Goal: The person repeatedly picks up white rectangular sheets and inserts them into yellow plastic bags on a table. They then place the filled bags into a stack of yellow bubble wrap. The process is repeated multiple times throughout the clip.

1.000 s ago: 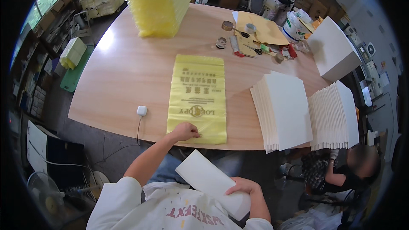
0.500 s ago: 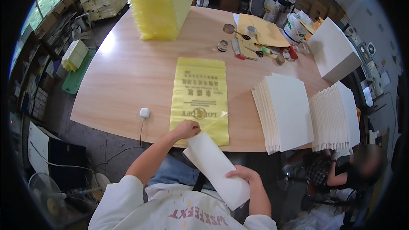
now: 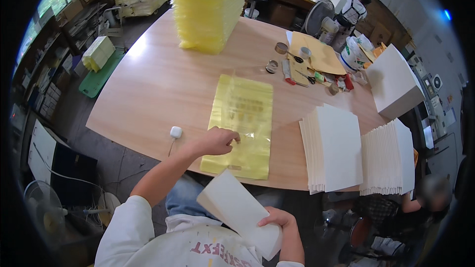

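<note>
A yellow printed plastic bag (image 3: 261,123) lies flat on the table in front of me, with a handle slot near its close edge. Over its middle, my left hand (image 3: 222,141) is closed in a pinch on a raised layer of thin film, apparently the bag's upper side. The film's creases and glare blur the print beneath. Close to my body, my right hand (image 3: 278,217) grips a sheaf of white paper (image 3: 232,195) by its lower right end. The sheaf is slightly bowed and held at a slant, off the table edge.
Two fanned white paper stacks (image 3: 339,151) stand at the right; a tall white block (image 3: 396,81) stands behind. Tape rolls, scissors and brown envelopes (image 3: 316,52) clutter the far right. A tall yellow bag pile (image 3: 208,15) rises at the back. A white corded device (image 3: 175,132) sits left.
My left hand has moved from the bag's near edge farther over it, raising a film layer. The paper in my right hand has dropped slightly toward me. The view has shifted.
</note>
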